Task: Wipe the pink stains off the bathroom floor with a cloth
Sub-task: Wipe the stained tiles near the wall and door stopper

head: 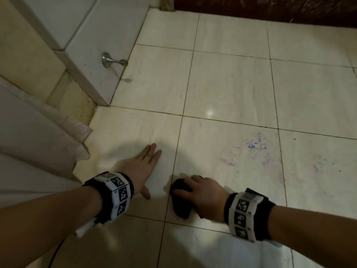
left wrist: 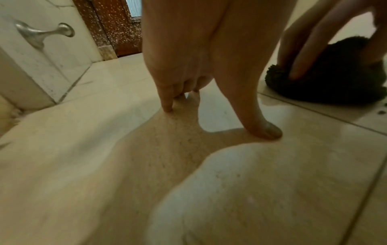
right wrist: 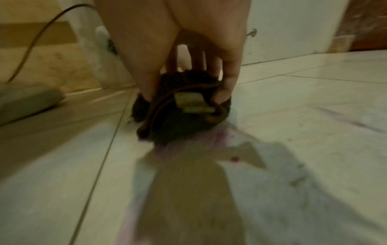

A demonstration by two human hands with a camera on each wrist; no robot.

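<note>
My left hand (head: 147, 169) lies flat on the cream floor tile (head: 228, 84), fingers straight and thumb spread; the left wrist view shows its fingertips (left wrist: 167, 108) touching the tile. To its right, my right hand (head: 199, 192) grips a bunched dark fluffy cloth (head: 181, 206) and presses it on the floor, near a grout line. The cloth (right wrist: 178, 127) has a small tag and sits on a pale pink smear. A purple-pink scribble stain (head: 257, 144) and faint pink streaks (head: 227, 161) mark the tile to the right of the cloth. A small pink spot (right wrist: 235, 158) lies behind it.
A metal door stopper (head: 114, 59) juts from the white wall at left. A dark wooden door (head: 270, 8) closes off the far side. Pale fabric (head: 38, 132) hangs at the left edge, and a black cable (head: 56, 254) runs under my left arm.
</note>
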